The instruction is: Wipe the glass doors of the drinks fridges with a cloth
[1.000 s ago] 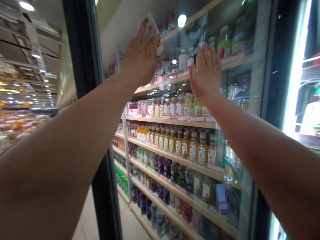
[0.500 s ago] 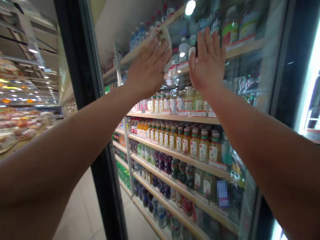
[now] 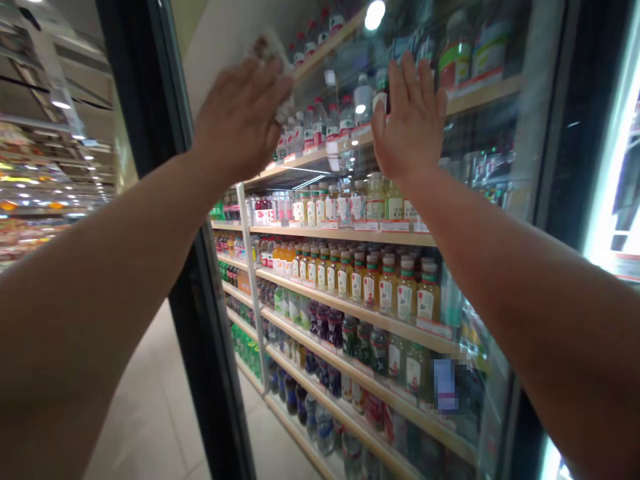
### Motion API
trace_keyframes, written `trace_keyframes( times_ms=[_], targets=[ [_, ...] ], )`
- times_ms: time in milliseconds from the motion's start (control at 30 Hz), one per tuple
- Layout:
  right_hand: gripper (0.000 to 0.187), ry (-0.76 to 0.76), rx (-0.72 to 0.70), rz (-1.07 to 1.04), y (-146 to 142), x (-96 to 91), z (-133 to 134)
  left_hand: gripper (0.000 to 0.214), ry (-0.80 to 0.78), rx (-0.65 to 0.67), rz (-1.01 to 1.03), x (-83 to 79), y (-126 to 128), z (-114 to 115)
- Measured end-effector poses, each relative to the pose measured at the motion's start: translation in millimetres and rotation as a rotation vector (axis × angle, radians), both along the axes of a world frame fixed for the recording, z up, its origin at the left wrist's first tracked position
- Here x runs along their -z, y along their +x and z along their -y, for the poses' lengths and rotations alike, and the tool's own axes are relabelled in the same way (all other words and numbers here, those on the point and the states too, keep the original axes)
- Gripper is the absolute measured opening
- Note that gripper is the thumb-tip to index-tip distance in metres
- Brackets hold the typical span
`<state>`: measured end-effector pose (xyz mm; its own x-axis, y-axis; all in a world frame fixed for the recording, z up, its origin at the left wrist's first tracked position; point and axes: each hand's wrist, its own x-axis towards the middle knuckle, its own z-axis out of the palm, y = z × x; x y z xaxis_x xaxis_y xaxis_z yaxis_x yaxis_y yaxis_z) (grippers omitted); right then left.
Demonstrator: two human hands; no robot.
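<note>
My left hand (image 3: 240,123) holds a crumpled whitish cloth (image 3: 274,48) with brown patches against the glass door (image 3: 475,133), near the upper left of the pane. Parts of the cloth stick out beyond the fingertips; the rest is hidden under the palm. Farther right, my right hand (image 3: 413,123) lies flat on the same glass, fingers pointing up and slightly apart, holding nothing. Both arms stretch forward. Light reflections show on the pane.
A dark door frame (image 3: 150,120) slants down on the left. Beyond the glass, shelves (image 3: 345,233) carry rows of bottled drinks (image 3: 357,277). A bright light strip (image 3: 613,147) runs along the right. Pale floor tiles (image 3: 145,393) and store displays (image 3: 30,237) lie to the left.
My left hand has slid left across the glass with the cloth, toward the door frame. My right hand has stayed on nearly the same spot.
</note>
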<state>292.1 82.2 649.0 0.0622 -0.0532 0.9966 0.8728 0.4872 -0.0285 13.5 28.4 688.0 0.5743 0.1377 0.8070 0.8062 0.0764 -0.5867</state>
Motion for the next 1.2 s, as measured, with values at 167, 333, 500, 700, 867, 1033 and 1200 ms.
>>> trace_keyframes(
  times_ms=[167,333,500,700,867,1033,1200],
  targets=[
    [0.055,-0.007,0.008,-0.005,0,0.3,0,0.061,0.229,-0.028,0.565,-12.2,-34,-19],
    [0.055,-0.013,0.064,-0.020,-4,-0.9,0,0.065,-0.060,0.103,0.057,16.8,9,-6],
    [0.059,-0.114,0.074,-0.009,-4,-1.6,6,0.058,0.047,-0.054,0.213,-14.2,11,-8],
    [0.063,-0.203,0.085,-0.009,-4,-1.4,17,0.061,0.062,0.018,0.293,0.4,43,-24],
    [0.067,-0.271,0.089,0.001,-3,-2.8,25,0.065,0.023,0.047,-0.075,-8.9,25,-28],
    [0.061,-0.223,0.090,0.022,0,-3.2,24,0.056,0.251,-0.062,0.329,-33.6,-11,-40],
    [0.065,-0.318,0.131,0.001,-3,-7.7,24,0.064,-0.097,0.129,-0.137,-3.5,26,-21]
  ],
)
